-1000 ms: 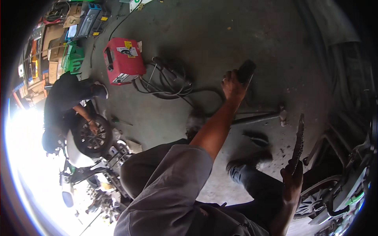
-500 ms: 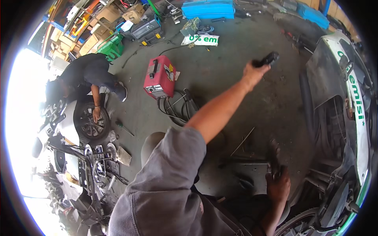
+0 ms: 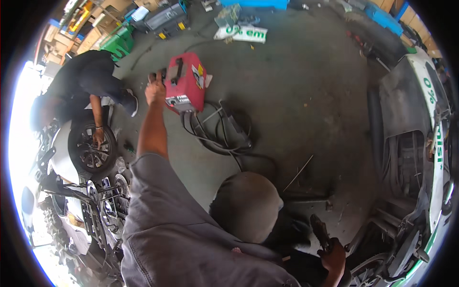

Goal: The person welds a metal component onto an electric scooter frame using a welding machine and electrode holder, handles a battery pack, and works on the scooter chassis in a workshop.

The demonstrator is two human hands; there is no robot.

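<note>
My left hand reaches far forward and is closed around a short dark object, too blurred to name. It is right beside the red welding machine, which has a black top handle and cables at its front; whether they touch I cannot tell. Low at the right, my right hand grips a long dark tool that points up and to the left. Its exact kind does not show clearly. Black cables lie coiled in front of the machine.
At left another person crouches by a wheel, one hand on it. A worn vehicle body with a white panel stands at right. A thin rod and a metal bar lie on the floor. A green crate is behind.
My left hand has swung from the right across to the welding machine, still holding the dark object. My right hand has come lower and nearer with its tool. The view has shifted.
</note>
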